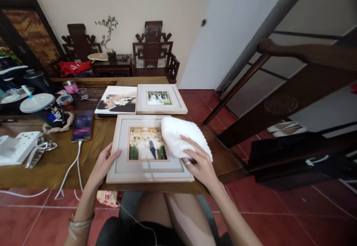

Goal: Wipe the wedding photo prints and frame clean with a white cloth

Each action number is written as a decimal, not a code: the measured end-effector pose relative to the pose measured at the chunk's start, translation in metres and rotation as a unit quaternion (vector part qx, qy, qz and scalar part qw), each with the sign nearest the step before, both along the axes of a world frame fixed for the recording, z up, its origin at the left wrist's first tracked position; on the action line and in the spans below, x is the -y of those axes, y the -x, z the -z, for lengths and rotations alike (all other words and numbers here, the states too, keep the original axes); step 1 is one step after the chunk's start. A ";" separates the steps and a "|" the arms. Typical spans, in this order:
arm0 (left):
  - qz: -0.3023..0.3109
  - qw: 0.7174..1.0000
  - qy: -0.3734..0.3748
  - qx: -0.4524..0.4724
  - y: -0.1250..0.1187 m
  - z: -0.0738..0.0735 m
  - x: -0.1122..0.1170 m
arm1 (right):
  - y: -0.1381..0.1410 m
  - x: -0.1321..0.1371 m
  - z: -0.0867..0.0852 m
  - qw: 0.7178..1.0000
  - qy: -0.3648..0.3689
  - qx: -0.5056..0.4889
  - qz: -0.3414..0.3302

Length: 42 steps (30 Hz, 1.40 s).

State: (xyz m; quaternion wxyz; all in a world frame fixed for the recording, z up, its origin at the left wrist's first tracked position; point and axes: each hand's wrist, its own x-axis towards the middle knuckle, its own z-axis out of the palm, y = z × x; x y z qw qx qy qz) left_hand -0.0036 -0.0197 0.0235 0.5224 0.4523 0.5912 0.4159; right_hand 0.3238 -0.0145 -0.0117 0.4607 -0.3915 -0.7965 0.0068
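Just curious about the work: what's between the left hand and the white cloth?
The head view shows the nearest framed photo between the left hand, at the frame's left edge, and the white cloth on its right side.

The cloth (182,128) looks fluffy, the front frame (149,167) smooth.

We record the cloth (177,130) as plain white, picture frame (150,179) pale beige, table (104,130) brown, floor tiles (279,203) red, pale-jointed.

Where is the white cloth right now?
In the head view, the white cloth lies right of centre, under the right hand, over the right side of the nearest framed photo.
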 end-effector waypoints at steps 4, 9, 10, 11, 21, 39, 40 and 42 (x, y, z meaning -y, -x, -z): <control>-0.034 0.993 -0.078 -0.080 0.006 0.005 0.000 | -0.002 -0.002 0.008 1.000 0.008 -0.007 0.015; 0.016 0.945 -0.188 -0.269 0.010 0.010 -0.006 | -0.003 -0.004 0.010 0.999 0.033 -0.008 0.039; 0.018 0.933 -0.210 -0.292 0.010 0.012 -0.007 | -0.003 -0.003 0.010 0.998 0.041 -0.003 0.042; 0.018 0.924 -0.225 -0.308 0.009 0.014 -0.009 | -0.002 -0.003 0.009 0.998 0.047 0.003 0.044; 0.105 0.873 -0.319 -0.353 0.006 0.021 -0.014 | -0.009 -0.016 -0.028 0.987 0.055 0.098 0.112; 0.099 0.852 -0.365 -0.361 -0.001 0.024 -0.014 | 0.032 0.036 -0.064 0.906 0.129 0.401 -0.036; 0.103 0.853 -0.366 -0.359 -0.002 0.024 -0.014 | 0.030 0.050 -0.068 0.908 0.139 0.392 -0.044; 0.109 0.855 -0.362 -0.354 -0.002 0.023 -0.013 | 0.030 0.069 -0.073 0.911 0.154 0.379 -0.054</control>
